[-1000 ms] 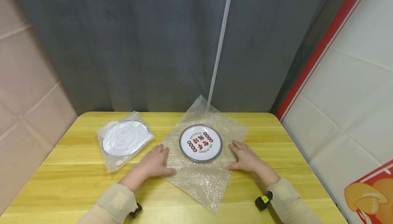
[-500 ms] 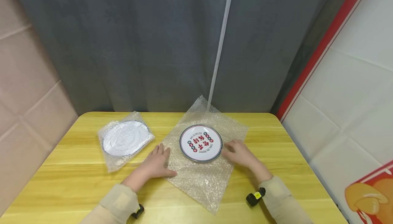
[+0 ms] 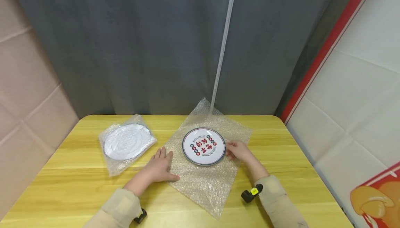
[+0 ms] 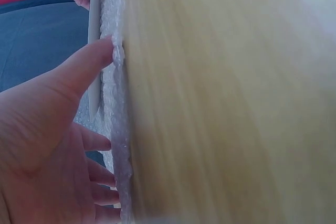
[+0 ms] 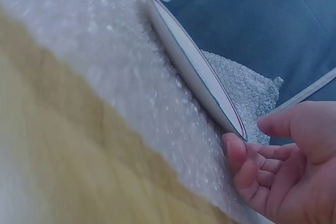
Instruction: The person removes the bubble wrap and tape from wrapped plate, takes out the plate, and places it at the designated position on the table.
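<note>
A round white plate (image 3: pixel 203 146) with a dark blue rim, red characters and coloured dots lies face up on a sheet of bubble wrap (image 3: pixel 206 189). My right hand (image 3: pixel 240 151) is at the plate's right edge. In the right wrist view, the curled fingers (image 5: pixel 242 163) reach under the rim of the plate (image 5: pixel 202 80) and the thumb is over it. Spread flat, my left hand (image 3: pixel 158 167) rests on the left edge of the bubble wrap. From the left wrist view, its thumb and fingertips touch the bubble wrap (image 4: pixel 121 129), apart from the plate (image 4: pixel 94 30).
To the left, another plate wrapped in bubble wrap (image 3: pixel 127 141) lies on the wooden table (image 3: pixel 78 186). A grey curtain (image 3: pixel 150 47) hangs behind the table's far edge. A white wall panel (image 3: pixel 353 110) with a red stripe stands on the right.
My right hand has moved left from the right side of the bubble wrap to the plate's edge, its fingers curling at the rim. My left hand has stayed almost in place.
</note>
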Available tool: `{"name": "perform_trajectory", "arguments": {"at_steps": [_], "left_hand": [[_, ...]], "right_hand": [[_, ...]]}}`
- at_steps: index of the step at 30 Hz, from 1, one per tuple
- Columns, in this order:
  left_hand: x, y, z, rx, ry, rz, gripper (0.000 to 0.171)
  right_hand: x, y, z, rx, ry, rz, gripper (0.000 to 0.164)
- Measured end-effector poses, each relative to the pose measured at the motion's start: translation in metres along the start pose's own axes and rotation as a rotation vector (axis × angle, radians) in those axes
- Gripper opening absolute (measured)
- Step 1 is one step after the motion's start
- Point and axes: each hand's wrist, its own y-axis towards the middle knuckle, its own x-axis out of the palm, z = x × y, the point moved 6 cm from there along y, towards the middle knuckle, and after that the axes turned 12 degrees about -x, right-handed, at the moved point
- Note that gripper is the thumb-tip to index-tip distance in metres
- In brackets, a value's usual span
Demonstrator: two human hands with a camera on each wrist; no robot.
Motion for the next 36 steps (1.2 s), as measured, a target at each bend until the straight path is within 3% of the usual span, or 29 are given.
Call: {"name": "perform_trajectory", "arguments": {"at_steps": [5, 13, 25, 36], "left_hand": [[0.0, -0.001, 0.001, -0.003, -0.014, -0.006, 0.109], [0.0, -0.001, 0.002, -0.005, -0.019, -0.008, 0.109], [0.0, -0.001, 0.002, -0.004, -0.066, -0.016, 0.102], [-0.004, -0.002, 0.003, -0.017, -0.072, -0.034, 0.099]], "right_hand": [[0.006, 0.001, 0.003, 0.067, 0.097, -0.021, 0.033], [0.014, 0.004, 0.009, 0.089, 0.163, -0.039, 0.042], [0.016, -0.001, 0.006, 0.086, 0.226, 0.126, 0.042], [0.018, -0.003, 0.005, 0.07, 0.279, 0.193, 0.039]]}}
